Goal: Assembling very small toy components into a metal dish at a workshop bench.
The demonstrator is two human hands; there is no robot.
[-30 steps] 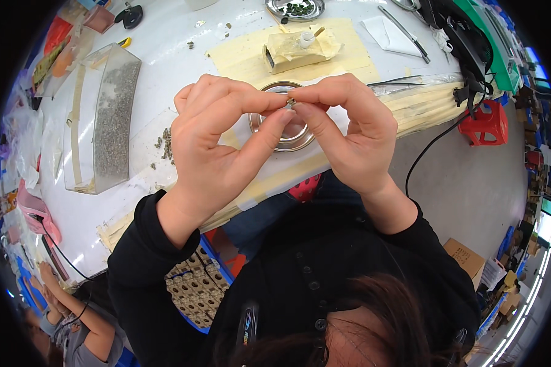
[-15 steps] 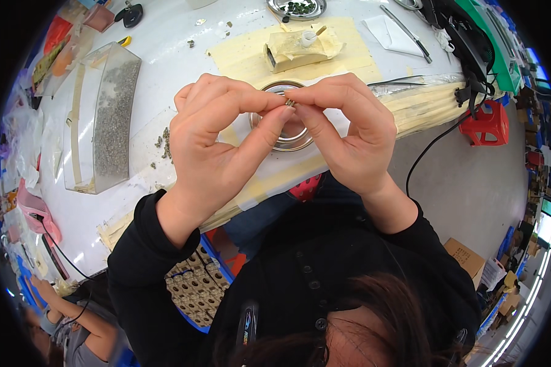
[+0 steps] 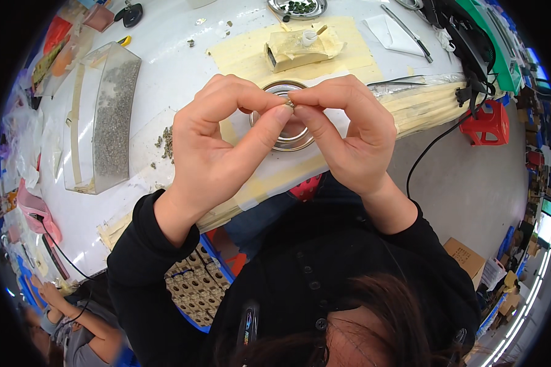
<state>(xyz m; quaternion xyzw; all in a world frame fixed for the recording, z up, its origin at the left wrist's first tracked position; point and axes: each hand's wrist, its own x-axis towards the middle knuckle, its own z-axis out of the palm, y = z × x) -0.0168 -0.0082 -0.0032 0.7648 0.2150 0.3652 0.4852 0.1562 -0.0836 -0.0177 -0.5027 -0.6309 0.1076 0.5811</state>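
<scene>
My left hand [image 3: 217, 137] and my right hand [image 3: 352, 128] meet above the near edge of the white worktable. Thumb and forefinger of each are pinched on one tiny metal part [image 3: 290, 104], mostly covered by the fingertips, so its exact kind does not show. Directly beneath sits a round, shiny metal dish [image 3: 295, 147], partly hidden by both hands. Left of my left wrist, small grey metal parts [image 3: 165, 142] lie loose on the table.
A clear bin [image 3: 82, 131] of grey parts stands at left. Beyond the dish is a tape-covered block [image 3: 295, 50] with a small white cup [image 3: 309, 38]. A dish of dark green pieces [image 3: 299, 7] lies farther back. A red stool [image 3: 485, 125] stands right; a co-worker's arm [image 3: 92, 327] shows lower left.
My left hand has shifted and turned slightly, its fingers moving a little to the right at the small part. The right hand stays nearly in place.
</scene>
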